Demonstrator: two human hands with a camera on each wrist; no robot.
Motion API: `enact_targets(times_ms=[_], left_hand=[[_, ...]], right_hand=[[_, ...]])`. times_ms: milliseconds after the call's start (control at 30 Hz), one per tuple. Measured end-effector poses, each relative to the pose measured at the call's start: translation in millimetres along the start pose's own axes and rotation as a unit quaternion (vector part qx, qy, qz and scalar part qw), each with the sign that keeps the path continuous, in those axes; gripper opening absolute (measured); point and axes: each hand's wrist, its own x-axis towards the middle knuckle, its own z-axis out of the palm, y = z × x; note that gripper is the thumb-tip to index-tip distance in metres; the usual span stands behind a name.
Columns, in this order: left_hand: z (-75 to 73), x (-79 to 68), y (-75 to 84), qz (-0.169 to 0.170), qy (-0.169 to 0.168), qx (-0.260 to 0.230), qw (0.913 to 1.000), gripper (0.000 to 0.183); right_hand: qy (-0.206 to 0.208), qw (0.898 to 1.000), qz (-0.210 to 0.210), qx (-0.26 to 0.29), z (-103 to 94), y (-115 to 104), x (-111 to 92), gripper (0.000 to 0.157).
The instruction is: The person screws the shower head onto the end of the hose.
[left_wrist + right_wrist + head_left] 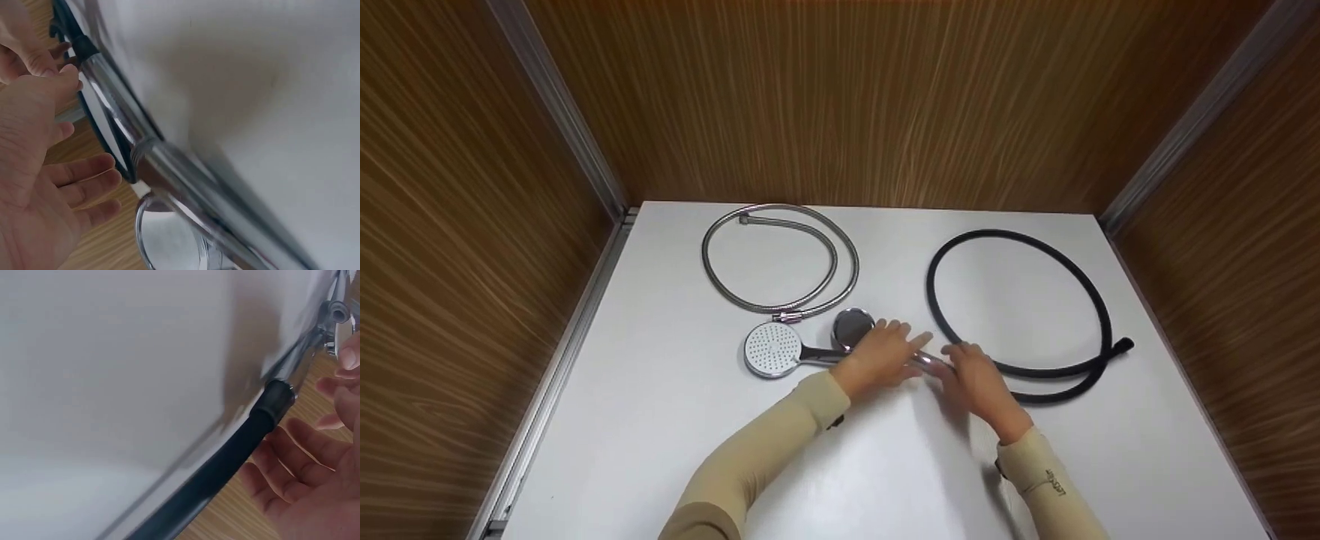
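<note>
A chrome hand shower with a round grey face [853,328] lies on the table, its shiny handle [931,363] slanting to the right between both hands. A black hose [222,467] meets the handle's end at a black collar [274,402]. My left hand [879,354] is beside the handle with spread fingers, covering part of it in the head view. Near the joint is my right hand [981,384], its fingers loosely bent beside the hose without closing round it. A second hand shower with a white perforated face [772,349] lies left, its dark handle running under the left arm.
A coiled metal shower hose [705,251] lies at the back left of the white table [660,450], its connector [787,317] close to the white-faced shower. The black hose's loop spreads over the right side, one free end [1123,346] pointing right. Wood-grain panels [840,105] surround the table.
</note>
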Motion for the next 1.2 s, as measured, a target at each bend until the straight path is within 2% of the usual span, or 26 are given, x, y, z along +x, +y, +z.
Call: enact_targets(times_ms=[100, 233, 367, 600, 900, 1033, 1200], left_hand=[[-4.1, -10.1, -10.8, 0.005, 0.026, 0.01, 0.9996, 0.062], [-5.4, -25.0, -23.8, 0.001, 0.08, -0.006, 0.9968, 0.049], [-4.1, -38.4, -35.3, -0.002, 0.134, -0.029, 0.9905, 0.035], [0.7, -56.1, -50.5, 0.001, 0.194, -0.068, 0.9787, 0.028], [7.2, -83.4, -60.8, 0.009, 0.195, -0.033, 0.9803, 0.033], [8.7, -91.0, -61.6, -0.003, 0.17, -0.019, 0.9852, 0.031], [11.4, -98.6, -60.3, -0.021, 0.13, -0.01, 0.9913, 0.03]], right_hand=[[0.012, 1.0, -0.02, 0.004, 0.5, -6, 6, 0.034], [0.017, 0.999, -0.038, 0.013, 0.9, -14, 14, 0.033], [0.015, 0.999, -0.046, 0.018, -0.4, -23, 22, 0.031], [0.022, 0.996, -0.081, 0.024, 0.6, -38, 36, 0.031], [0.025, 0.99, -0.136, 0.019, 9.5, -69, 65, 0.033], [0.021, 0.987, -0.161, 0.017, 15.3, -82, 76, 0.033], [-0.005, 0.984, -0.177, 0.019, 21.8, -97, 88, 0.032]])
